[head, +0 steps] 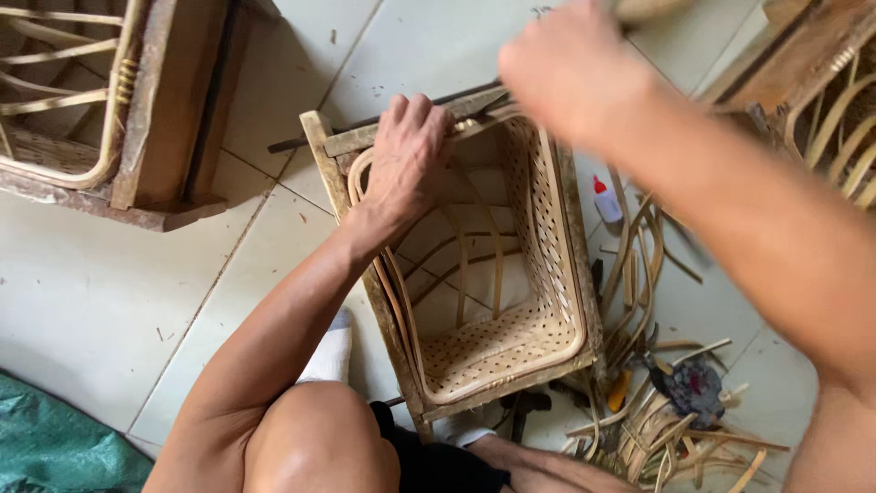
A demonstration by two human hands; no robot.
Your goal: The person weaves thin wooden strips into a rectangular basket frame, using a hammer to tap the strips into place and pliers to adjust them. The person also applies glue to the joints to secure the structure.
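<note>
Basket (511,347) on floor (109,301) between legs, inside wooden frame (319,146). Two walls woven; rest bare ribs, weaving unfinished. Left hand (406,155) fingers curled over top rim, gripping. Right hand (570,68) raised, blurred; seems closed on tool handle. Cane strips (657,429) beside.

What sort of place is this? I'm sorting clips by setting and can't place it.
Probably an informal rattan or cane furniture workshop, on a tiled floor. The left hand grips a wooden frame with woven cane panels, loose cane strips lie heaped beside it, and another cane frame stands nearby.
</note>
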